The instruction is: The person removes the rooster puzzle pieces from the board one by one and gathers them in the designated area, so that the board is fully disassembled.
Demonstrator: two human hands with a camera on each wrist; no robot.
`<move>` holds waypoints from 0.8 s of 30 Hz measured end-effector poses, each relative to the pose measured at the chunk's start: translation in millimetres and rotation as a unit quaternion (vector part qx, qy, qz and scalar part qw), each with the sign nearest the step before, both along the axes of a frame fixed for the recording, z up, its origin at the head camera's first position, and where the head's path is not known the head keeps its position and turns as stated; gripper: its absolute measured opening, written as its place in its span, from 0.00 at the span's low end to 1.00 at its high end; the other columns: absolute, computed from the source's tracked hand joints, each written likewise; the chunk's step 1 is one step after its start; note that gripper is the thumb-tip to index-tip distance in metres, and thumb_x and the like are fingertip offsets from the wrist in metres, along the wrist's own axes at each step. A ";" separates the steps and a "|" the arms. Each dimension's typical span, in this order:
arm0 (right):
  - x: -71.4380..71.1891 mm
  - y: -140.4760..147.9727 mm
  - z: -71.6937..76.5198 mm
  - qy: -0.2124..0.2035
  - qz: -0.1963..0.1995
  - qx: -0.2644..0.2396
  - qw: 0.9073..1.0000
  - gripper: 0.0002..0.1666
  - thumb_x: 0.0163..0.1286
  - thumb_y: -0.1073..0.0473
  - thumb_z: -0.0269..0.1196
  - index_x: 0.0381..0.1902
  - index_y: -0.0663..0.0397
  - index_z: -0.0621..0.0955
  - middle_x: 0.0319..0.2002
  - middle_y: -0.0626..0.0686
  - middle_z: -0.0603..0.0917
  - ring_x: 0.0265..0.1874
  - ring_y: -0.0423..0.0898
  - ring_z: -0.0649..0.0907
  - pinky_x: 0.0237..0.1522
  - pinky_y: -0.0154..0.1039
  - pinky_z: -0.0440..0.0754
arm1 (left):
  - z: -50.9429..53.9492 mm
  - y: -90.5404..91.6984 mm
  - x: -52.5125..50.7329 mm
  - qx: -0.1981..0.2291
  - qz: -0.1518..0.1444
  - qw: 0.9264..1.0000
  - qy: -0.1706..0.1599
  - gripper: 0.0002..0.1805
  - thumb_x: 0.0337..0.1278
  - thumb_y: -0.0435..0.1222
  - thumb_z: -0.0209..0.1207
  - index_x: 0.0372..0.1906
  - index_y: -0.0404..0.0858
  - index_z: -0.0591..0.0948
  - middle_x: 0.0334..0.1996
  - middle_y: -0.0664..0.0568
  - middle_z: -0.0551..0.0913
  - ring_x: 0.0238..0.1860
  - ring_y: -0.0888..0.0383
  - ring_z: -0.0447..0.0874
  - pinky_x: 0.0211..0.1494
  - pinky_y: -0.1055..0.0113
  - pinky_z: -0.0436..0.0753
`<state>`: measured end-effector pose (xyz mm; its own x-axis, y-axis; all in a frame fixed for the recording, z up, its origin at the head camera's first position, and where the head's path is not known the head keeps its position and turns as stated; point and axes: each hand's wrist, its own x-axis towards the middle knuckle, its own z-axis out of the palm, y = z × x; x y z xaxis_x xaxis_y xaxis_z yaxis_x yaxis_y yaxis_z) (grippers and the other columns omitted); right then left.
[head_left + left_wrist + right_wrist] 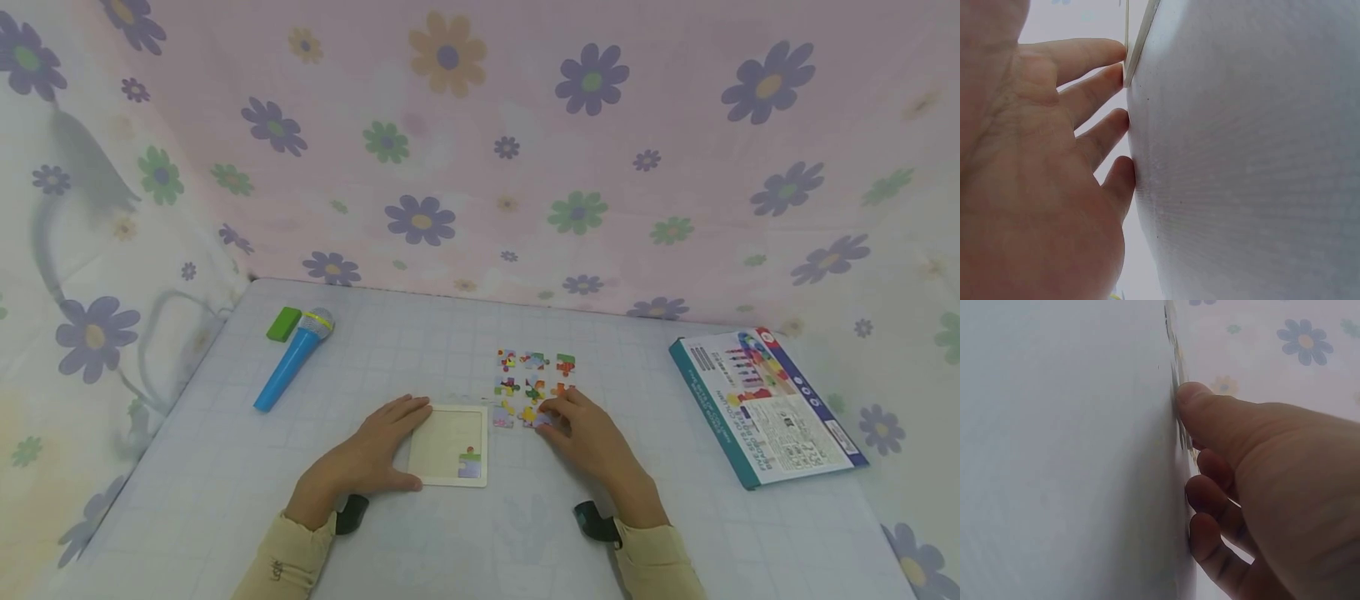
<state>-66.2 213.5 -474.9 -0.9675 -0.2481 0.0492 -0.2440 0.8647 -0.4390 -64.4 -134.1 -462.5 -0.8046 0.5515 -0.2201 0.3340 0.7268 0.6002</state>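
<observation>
A square puzzle tray (447,481) with a pale rim lies flat on the table. One joined piece (470,467), green and lilac, sits in its lower right corner. My left hand (372,450) rests at the tray's left side with fingers spread, the thumb along the lower rim; in the left wrist view, fingertips (1119,50) touch the tray's edge. Loose jigsaw pieces (507,386) lie in rows right of the tray. Over the lower right of these rows, my right hand (592,437) pinches a jigsaw piece (542,419) between thumb and fingers, partly hidden by them.
A blue toy microphone (288,367) lies at the back left beside a green block (284,324). At the right, a flat printed box (765,408) lies at a slant. A flowered curtain (502,183) hangs behind the table's back edge.
</observation>
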 end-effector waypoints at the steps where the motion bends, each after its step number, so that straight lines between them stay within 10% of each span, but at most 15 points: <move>1: -0.1 0.0 0.1 0.001 0.000 0.000 1.000 0.14 0.64 0.51 0.73 0.45 0.47 0.87 0.33 0.42 0.75 0.33 0.38 0.73 0.36 0.36 0.77 | -0.1 -0.1 0.0 0.000 0.000 1.000 0.001 0.56 0.47 0.46 0.78 0.80 0.39 0.61 0.81 0.49 0.57 0.83 0.42 0.48 0.82 0.39 0.56; 24: 0.1 -3.7 4.8 -0.018 -0.013 -0.002 1.000 0.16 0.63 0.52 0.74 0.47 0.50 0.86 0.34 0.44 0.77 0.35 0.39 0.75 0.39 0.39 0.78 | -1.7 1.0 -0.3 -0.009 0.008 1.000 -0.004 0.56 0.47 0.46 0.78 0.80 0.41 0.61 0.82 0.52 0.57 0.83 0.44 0.47 0.83 0.41 0.56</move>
